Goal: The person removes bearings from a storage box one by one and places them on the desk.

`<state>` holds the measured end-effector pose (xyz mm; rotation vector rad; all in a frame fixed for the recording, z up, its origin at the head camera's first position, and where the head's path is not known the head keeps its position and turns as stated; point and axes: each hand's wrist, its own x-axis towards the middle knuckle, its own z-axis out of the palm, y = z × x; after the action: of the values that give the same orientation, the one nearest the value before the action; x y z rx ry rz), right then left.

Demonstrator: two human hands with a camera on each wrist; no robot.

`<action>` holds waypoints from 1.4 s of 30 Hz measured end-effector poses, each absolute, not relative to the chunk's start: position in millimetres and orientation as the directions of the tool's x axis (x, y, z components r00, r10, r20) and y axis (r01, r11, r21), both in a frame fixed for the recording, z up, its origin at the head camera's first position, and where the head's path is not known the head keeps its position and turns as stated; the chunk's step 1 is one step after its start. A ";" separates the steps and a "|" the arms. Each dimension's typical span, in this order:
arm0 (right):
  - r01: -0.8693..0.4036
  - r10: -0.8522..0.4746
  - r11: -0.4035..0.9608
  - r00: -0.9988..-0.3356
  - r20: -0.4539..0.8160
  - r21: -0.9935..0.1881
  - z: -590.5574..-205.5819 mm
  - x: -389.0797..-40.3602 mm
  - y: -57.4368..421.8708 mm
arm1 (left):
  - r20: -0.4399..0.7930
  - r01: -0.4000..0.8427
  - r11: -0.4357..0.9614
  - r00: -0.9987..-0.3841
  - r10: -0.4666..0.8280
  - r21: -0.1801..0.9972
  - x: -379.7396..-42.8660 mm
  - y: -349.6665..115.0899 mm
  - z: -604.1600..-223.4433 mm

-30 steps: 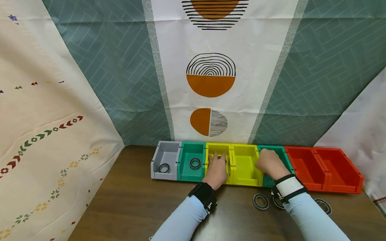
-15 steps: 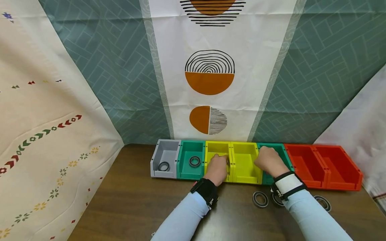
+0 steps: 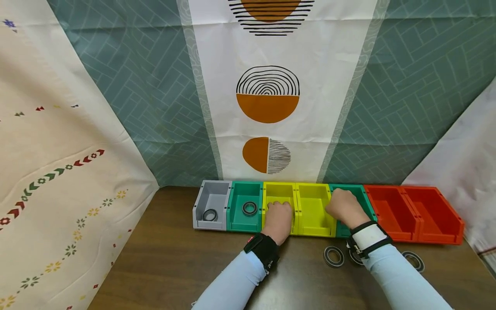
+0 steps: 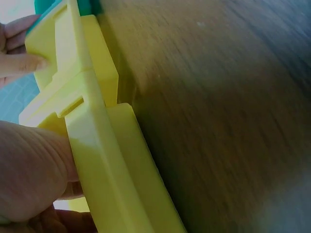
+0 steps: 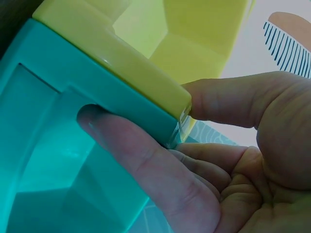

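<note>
Along the back of the table (image 3: 166, 249), the gray bin (image 3: 209, 226) holds one ring-shaped bearing (image 3: 204, 214), and the left green bin (image 3: 246, 192) holds another. Inside the left yellow bin (image 3: 280, 193) is the left hand (image 3: 280, 218); its fingertips are hidden, so I cannot tell the state of its grip. The right hand (image 3: 346, 208) pinches the adjoining walls of the right yellow bin (image 3: 313, 211) and right green bin (image 3: 361, 199). Three loose bearings (image 3: 326, 257) lie on the table in front, one partly covered by the right wrist.

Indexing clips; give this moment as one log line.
left hand: in left yellow bin, grip hidden | right hand: pinches yellow wall, adjoining green wall | rings: in grey bin, left green bin, on table
</note>
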<state>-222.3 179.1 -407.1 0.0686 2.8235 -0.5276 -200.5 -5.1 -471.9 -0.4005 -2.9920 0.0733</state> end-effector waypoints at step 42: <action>0.105 0.002 0.926 -0.962 -0.272 -0.363 -404.6 -223.1 181.5 | 0.295 0.275 0.599 -0.953 0.067 0.752 -181.5 -45.7 -439.7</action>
<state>-223.1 181.5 -404.6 0.0798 2.8166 -0.5518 -181.5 -45.7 -439.7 -0.2818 -2.5917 -1.2781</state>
